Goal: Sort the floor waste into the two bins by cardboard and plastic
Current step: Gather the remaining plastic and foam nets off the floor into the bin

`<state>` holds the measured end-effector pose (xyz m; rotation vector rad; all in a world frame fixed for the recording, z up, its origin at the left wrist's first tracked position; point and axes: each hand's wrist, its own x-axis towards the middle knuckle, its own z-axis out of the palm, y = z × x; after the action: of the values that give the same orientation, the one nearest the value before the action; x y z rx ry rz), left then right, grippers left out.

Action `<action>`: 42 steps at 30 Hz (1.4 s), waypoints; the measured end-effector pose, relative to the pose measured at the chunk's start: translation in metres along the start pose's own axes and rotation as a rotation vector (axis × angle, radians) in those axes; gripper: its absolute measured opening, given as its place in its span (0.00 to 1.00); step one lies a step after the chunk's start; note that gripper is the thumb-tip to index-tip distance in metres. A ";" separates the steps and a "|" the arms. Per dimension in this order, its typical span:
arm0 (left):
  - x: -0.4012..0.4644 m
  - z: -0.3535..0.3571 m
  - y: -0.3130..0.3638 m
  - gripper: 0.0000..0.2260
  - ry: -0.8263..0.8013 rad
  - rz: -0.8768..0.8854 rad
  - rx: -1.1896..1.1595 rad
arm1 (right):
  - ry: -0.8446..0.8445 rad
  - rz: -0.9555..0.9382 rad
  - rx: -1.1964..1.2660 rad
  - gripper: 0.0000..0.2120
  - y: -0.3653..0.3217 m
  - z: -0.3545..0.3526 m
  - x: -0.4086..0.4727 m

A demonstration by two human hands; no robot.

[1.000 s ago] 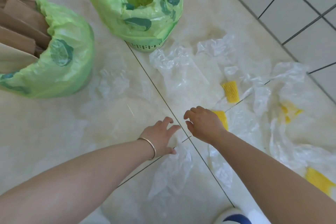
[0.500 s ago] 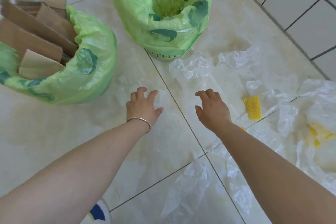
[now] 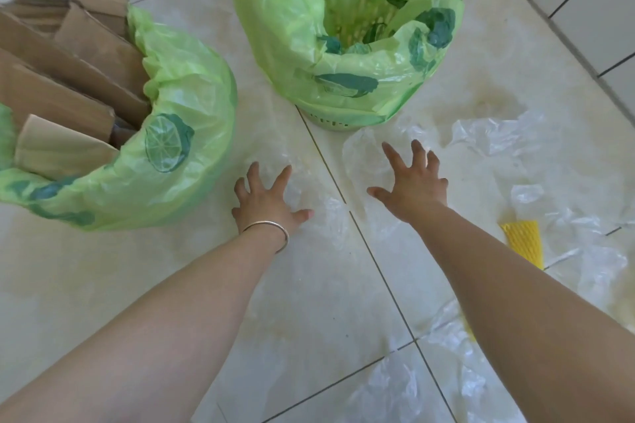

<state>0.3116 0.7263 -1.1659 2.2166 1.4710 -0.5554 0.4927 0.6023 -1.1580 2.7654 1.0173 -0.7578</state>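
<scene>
Two bins lined with green bags stand on the tiled floor. The left bin [image 3: 178,148] is stuffed with brown cardboard pieces [image 3: 68,79]. The far bin [image 3: 343,79] looks nearly hollow inside. Clear plastic film [image 3: 330,220] lies between them and me. My left hand [image 3: 268,203], with a bracelet on the wrist, hovers with spread fingers over that film. My right hand [image 3: 412,189] is spread above another clear sheet [image 3: 364,154] just in front of the far bin. Neither hand holds anything.
More crumpled clear plastic [image 3: 498,137] spreads over the floor on the right and near bottom [image 3: 388,391]. A yellow foam net sleeve [image 3: 524,240] lies at right. The tiled wall [image 3: 591,10] rises at the upper right.
Both hands have reached forward toward the bins and their fingers have spread wider. The view has shifted forward, bringing both bins closer.
</scene>
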 end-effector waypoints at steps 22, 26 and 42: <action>-0.062 0.010 0.089 0.25 -0.407 0.001 -0.934 | 0.129 0.126 0.951 0.13 -0.001 0.017 -0.067; -0.087 0.008 0.121 0.27 -0.461 -0.036 -1.058 | 0.174 0.140 0.978 0.06 0.011 0.004 -0.092; -0.158 0.062 0.212 0.18 -0.245 0.124 -0.627 | 0.151 0.335 0.603 0.24 0.162 0.013 -0.166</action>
<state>0.4456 0.4980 -1.1057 1.6663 1.1659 -0.2599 0.4813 0.3775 -1.1017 3.4132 0.3447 -0.9331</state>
